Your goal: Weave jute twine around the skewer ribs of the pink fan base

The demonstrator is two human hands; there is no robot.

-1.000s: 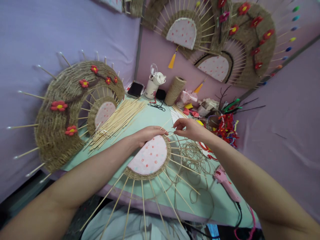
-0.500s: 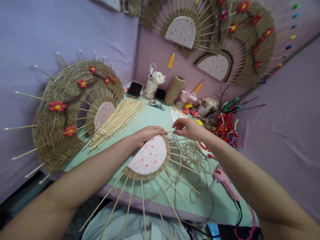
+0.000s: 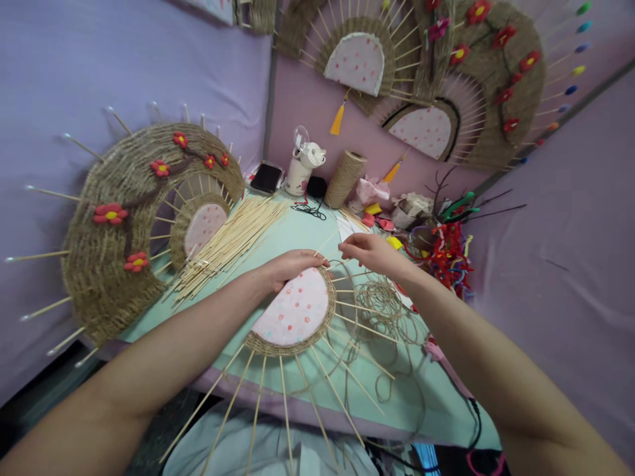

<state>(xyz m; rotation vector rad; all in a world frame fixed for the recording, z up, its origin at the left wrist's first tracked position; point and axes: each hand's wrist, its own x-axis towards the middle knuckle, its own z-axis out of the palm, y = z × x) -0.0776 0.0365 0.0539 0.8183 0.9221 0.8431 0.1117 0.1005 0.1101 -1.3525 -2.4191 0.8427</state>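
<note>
A half-round woven fan [image 3: 297, 307] rests over the table's near edge, with a white cloth centre dotted with small red flowers. Twine is woven along its curved rim, and thin bamboo sticks fan out from it. My left hand [image 3: 292, 268] grips the fan at its upper corner, fingers closed over the rim. Just to the right, my right hand [image 3: 364, 252] is closed in a pinch by the last sticks, on what looks like the twine. A loose tangle of twine [image 3: 381, 301] lies right of the fan, with loops trailing down the table.
Bamboo sticks [image 3: 233, 244] lie piled left of the fan, before a large finished fan [image 3: 112, 264]. At the back stand a phone [image 3: 266, 178], a white bottle [image 3: 300, 168] and a twine spool [image 3: 346, 178]. A pink glue gun [image 3: 446, 367] lies under my right forearm, near red pipe cleaners [image 3: 449, 261].
My right hand has shifted slightly left and its fingers have drawn closer together. The right forearm now covers more of the glue gun. My left hand keeps its hold on the fan.
</note>
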